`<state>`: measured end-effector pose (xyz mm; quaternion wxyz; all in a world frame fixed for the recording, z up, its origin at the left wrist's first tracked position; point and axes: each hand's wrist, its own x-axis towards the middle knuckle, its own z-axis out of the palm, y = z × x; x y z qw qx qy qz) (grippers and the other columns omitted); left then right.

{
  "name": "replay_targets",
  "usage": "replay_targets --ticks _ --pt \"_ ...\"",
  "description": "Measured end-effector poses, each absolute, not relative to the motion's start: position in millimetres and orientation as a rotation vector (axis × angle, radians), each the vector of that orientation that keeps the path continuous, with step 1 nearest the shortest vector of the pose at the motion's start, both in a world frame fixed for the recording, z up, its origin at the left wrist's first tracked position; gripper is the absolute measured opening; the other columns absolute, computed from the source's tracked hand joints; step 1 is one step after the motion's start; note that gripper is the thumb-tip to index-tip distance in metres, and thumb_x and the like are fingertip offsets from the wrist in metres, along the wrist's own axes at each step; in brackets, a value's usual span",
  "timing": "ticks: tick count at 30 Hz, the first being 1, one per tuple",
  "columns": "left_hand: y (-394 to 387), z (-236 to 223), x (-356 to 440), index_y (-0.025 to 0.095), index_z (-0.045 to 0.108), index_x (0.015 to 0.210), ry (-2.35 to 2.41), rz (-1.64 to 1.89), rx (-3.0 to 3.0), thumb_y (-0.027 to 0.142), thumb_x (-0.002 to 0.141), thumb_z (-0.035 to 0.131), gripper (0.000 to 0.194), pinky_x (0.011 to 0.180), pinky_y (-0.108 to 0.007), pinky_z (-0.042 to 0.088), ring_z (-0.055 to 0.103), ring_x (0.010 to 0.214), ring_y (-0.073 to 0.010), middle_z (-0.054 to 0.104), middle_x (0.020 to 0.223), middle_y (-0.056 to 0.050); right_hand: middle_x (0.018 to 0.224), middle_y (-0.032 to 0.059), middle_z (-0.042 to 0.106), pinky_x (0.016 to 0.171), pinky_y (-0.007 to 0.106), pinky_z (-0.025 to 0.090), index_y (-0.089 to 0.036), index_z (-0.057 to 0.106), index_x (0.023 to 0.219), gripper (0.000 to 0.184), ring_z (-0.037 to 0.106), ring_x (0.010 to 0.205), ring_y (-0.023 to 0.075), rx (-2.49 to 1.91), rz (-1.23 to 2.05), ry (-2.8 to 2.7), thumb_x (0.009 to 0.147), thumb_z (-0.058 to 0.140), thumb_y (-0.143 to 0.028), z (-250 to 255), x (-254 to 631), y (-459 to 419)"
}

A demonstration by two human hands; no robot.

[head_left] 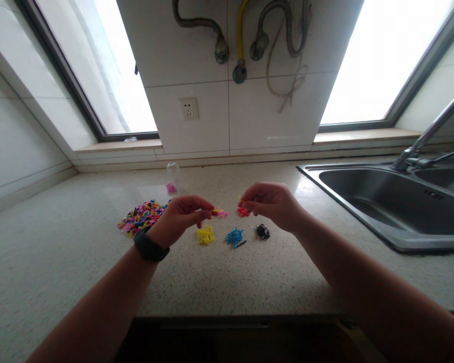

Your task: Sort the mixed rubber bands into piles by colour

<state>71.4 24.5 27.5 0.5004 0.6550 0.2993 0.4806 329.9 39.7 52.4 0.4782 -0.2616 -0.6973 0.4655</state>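
Observation:
Above the counter, my left hand (184, 214) pinches a small yellow band (215, 210), with a pink pile (222, 214) just beyond the fingertips. My right hand (267, 201) is closed in a pinch over a small red pile (243, 212). A bit of yellow shows at its fingertips, too small to make out fully. Nearer to me lie a yellow pile (205, 235), a blue pile (234, 237) with a dark piece at its edge, and a black pile (262, 232). Left of my left hand spreads a large mixed heap of small coloured bands (142, 218), partly hidden by the hand.
A clear plastic container (173, 174) with something pink (170, 188) beside it is behind the heap. To the right is a steel sink (363, 206) with a tap (419, 151). A wall socket (189, 109) and hoses (242, 30) are on the tiled wall.

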Motion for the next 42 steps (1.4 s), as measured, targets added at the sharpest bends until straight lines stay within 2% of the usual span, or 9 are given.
replay_targets --ticks 15,35,42 --pt "23.9 28.3 72.1 0.018 0.077 0.086 0.730 1.174 1.568 0.029 0.078 0.081 0.014 0.055 -0.018 0.049 0.060 0.060 -0.0078 0.076 0.079 -0.004 0.070 0.0014 0.072 0.051 0.022 0.051 -0.018 0.072 0.080 0.027 0.060 0.055 0.0080 -0.671 1.131 -1.685 0.071 0.084 -0.041 53.8 331.3 39.3" --pt "23.6 30.1 68.9 0.017 0.076 0.087 0.695 1.143 1.587 0.033 0.080 0.079 0.018 0.055 -0.020 0.046 0.056 0.058 -0.0081 0.074 0.076 -0.004 0.065 0.0002 0.068 0.049 0.022 0.049 -0.018 0.075 0.080 0.022 0.057 0.052 0.0076 -0.642 1.119 -1.690 0.075 0.081 -0.039 53.0 332.8 40.3" --pt "17.6 44.9 54.9 0.017 0.075 0.090 0.818 0.978 1.794 0.034 0.083 0.075 0.019 0.055 -0.020 0.045 0.057 0.060 -0.0086 0.075 0.078 -0.005 0.065 0.0005 0.068 0.050 0.023 0.049 -0.018 0.074 0.080 0.023 0.057 0.053 0.0080 -0.654 1.090 -1.716 0.076 0.079 -0.040 52.4 334.5 41.9"
